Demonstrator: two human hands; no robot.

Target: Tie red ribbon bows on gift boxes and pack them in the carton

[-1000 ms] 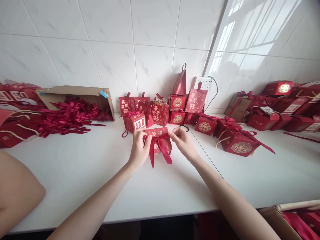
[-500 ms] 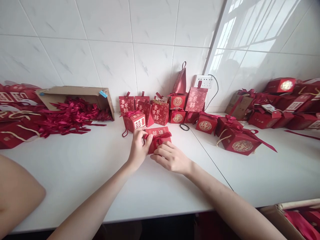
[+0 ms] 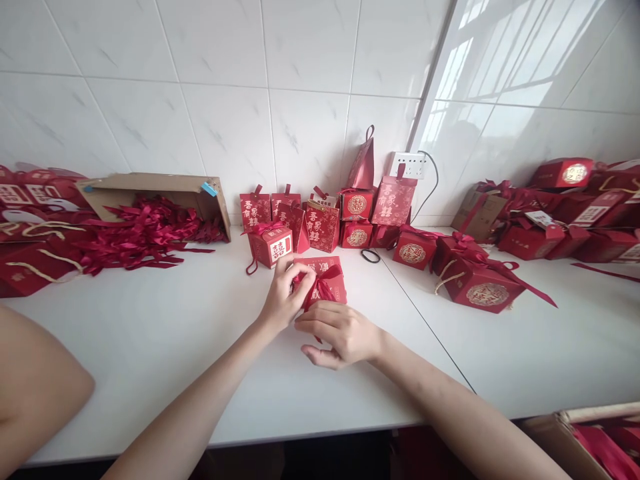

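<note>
A small red gift box with printed characters lies on the white table, tied with a dark red ribbon bow. My left hand pinches a loop of the ribbon at the box's left side, thumb and index finger together. My right hand is at the front of the box, its fingers bent over the near edge and its thumb apart from them. A ribbon tail shows between that thumb and the fingers. The fingertips partly hide the box front.
Just behind stands another bow-tied box. Several red gift boxes line the tiled wall, beside a power strip. Ribbons spill from a cardboard box at left. More boxes sit right; another person's arm is at left.
My right hand has moved down toward me, and its thumb has spread from the fingers. My left hand still holds the ribbon. More of the box top and the ribbon ends shows.
</note>
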